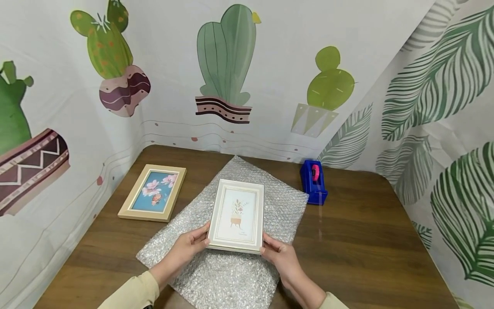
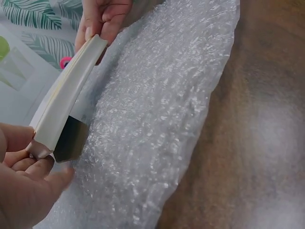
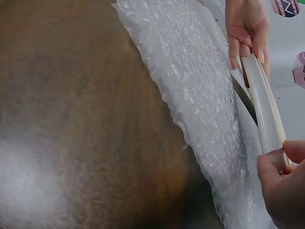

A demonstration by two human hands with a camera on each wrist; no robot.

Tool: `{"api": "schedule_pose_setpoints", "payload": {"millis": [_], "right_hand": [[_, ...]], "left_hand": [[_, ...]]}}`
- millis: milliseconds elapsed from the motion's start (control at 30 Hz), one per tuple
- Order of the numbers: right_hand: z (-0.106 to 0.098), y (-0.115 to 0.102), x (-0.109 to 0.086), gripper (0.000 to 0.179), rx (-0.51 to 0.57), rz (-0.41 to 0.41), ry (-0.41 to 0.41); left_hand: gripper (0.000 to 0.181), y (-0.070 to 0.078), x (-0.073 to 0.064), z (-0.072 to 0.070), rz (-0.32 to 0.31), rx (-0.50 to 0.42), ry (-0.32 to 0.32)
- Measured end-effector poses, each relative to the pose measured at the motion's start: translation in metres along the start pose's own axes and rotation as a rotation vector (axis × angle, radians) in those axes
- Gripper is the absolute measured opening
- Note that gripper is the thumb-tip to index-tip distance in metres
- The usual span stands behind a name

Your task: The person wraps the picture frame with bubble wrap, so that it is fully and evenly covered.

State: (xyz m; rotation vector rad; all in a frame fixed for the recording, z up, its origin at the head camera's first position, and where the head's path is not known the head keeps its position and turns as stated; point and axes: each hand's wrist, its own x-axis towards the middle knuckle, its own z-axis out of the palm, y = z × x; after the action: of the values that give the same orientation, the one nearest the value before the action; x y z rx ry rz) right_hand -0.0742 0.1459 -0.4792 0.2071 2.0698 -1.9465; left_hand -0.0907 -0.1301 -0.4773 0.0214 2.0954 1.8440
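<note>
Both hands hold a white picture frame [image 1: 236, 216] with a potted-plant print, above a sheet of bubble wrap [image 1: 227, 274]. At its lower left corner my left hand [image 1: 190, 242] pinches the edge, thumb on the front. My right hand [image 1: 282, 256] pinches the lower right corner in the same way. The wrist views show the frame's edge [image 2: 62, 95] raised off the wrap, with a dark stand piece [image 2: 71, 139] at its back. In the right wrist view the right hand [image 3: 284, 183] grips the near end.
A tan picture frame [image 1: 173, 197] with a pink-flower picture lies at the left of the brown table [image 1: 359, 240]. At the back right stands a blue tape dispenser [image 1: 317, 195] with a pink core [image 1: 315, 172]. Behind the table hangs a cactus-print cloth [image 1: 270, 77].
</note>
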Motion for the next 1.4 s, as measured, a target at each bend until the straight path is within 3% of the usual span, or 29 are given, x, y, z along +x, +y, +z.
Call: {"api": "schedule_pose_setpoints", "payload": {"millis": [233,467,633,1067,1400], "right_hand": [[-0.002,0.001,0.005,0.055,-0.035,0.006,-0.014],[0.000,0.003,0.014,0.055,0.007,-0.020,0.015],[0.001,0.006,0.019,0.055,0.014,-0.030,0.010],[-0.007,-0.003,0.015,0.051,-0.075,-0.043,0.018],[-0.007,0.007,0.011,0.051,-0.109,-0.026,-0.005]], "left_hand": [[0.057,-0.006,0.003,0.000,-0.042,0.018,0.025],[0.055,-0.009,0.019,-0.004,0.000,0.039,0.017],[0.054,-0.006,0.024,-0.006,-0.019,0.047,0.033],[0.054,0.003,0.003,0.005,-0.056,0.062,0.116],[0.053,-0.007,0.009,0.003,-0.083,0.128,0.120]]}}
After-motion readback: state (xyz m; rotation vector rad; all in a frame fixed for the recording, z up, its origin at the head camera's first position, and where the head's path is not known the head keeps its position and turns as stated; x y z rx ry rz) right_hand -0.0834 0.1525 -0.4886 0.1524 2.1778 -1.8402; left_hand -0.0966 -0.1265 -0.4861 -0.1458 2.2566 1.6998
